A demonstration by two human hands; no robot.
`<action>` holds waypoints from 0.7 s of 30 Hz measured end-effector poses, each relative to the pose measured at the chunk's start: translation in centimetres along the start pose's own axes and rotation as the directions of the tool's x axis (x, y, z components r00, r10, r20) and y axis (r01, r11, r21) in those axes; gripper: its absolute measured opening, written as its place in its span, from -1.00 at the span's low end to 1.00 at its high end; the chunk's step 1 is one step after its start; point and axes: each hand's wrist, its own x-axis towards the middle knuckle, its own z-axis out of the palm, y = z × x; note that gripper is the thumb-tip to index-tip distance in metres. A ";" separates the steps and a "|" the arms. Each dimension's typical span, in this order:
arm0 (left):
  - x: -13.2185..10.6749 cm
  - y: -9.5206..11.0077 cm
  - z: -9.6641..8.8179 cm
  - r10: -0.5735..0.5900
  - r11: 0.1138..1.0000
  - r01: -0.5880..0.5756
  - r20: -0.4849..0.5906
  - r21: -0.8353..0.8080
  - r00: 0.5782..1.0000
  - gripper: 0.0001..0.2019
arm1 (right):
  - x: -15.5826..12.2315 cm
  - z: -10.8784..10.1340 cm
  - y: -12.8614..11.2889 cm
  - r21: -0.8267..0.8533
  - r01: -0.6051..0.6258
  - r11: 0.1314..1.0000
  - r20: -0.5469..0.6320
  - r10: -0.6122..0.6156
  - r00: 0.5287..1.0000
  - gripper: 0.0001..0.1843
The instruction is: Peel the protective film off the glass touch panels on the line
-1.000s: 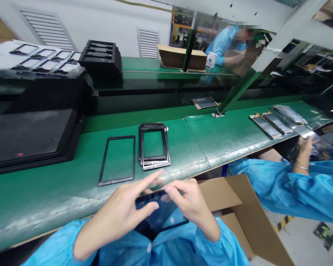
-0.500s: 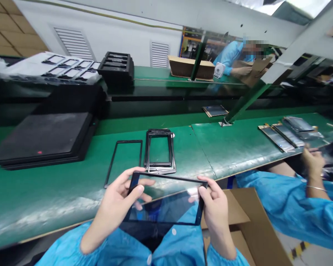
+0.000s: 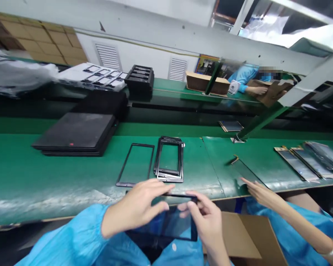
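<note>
A clear touch-screen glass panel with a black border is held low over my lap, below the bench edge. My right hand grips its right end, thumb on the near face and fingers behind the glass. Over the panel's left part lies my left hand, fingers stretched to the right and thumb apart; it hides that end, and whether it touches the glass I cannot tell. Just beyond, on the green bench, are a single black rectangular frame and a small pile of similar frames.
Stacked black trays stand at left. To the right, a co-worker's hand is by a thin dark screen, with several display panels farther right. An open cardboard box sits below the bench edge. A green post rises behind.
My left hand has left the panel's left edge and moved right across it, fingers extended. The view has shifted left and up. The co-worker's hand now reaches over the bench by a screen.
</note>
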 end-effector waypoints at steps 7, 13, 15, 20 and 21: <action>-2.8 -5.6 -9.4 -0.532 0.820 0.269 -0.500 -0.505 0.683 -0.40 | 5.0 -1.8 3.1 0.161 0.027 0.987 -0.208 0.008 0.978 -0.31; -7.9 -14.3 -22.2 -0.643 0.755 0.305 -0.745 -0.580 0.177 -0.46 | 8.1 -4.3 8.3 0.040 -0.022 0.999 -0.306 0.033 0.952 -0.19; -8.8 -16.2 -23.5 -0.638 0.744 0.353 -0.760 -0.567 0.125 -0.54 | 7.8 -3.8 9.0 -0.031 -0.009 0.999 -0.317 -0.002 0.949 -0.23; -9.9 -19.0 -23.4 -0.618 0.700 0.530 -0.778 -0.479 0.112 -0.70 | 6.9 -2.6 8.9 -0.107 -0.013 0.994 -0.303 -0.020 0.953 -0.24; -10.1 -19.2 -23.5 -0.605 0.691 0.570 -0.787 -0.446 0.118 -0.71 | 6.7 -2.7 8.8 -0.101 -0.015 0.995 -0.301 -0.016 0.954 -0.24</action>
